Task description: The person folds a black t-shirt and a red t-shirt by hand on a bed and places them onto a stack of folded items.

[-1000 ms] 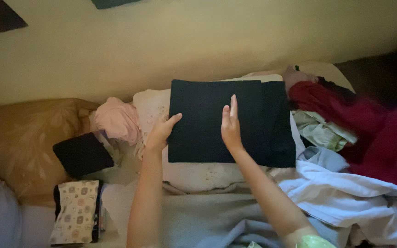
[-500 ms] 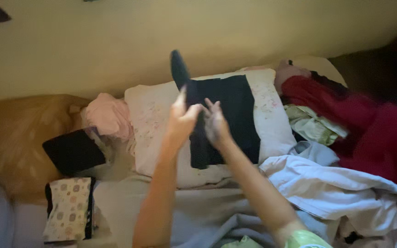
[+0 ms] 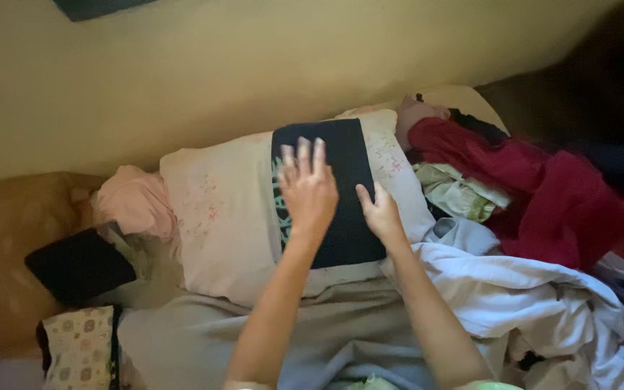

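— Hands?
— Left hand [image 3: 308, 189] lying flat, fingers spread, pressing w/ open palm on folded black cloth garment [image 3: 341, 155]. Right hand [image 3: 381, 213] resting open at its 3 o'clock edge.
— Garment where?
— Sitting on pale floral pillow [image 3: 214, 217]; red clothes pile [image 3: 543, 188] at 3 o'clock.

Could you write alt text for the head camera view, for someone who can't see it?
Two bare hands press a folded black garment flat on a pale floral pillow: left hand spread on top, right hand at its edge. Crumpled red and white clothes lie to the right.
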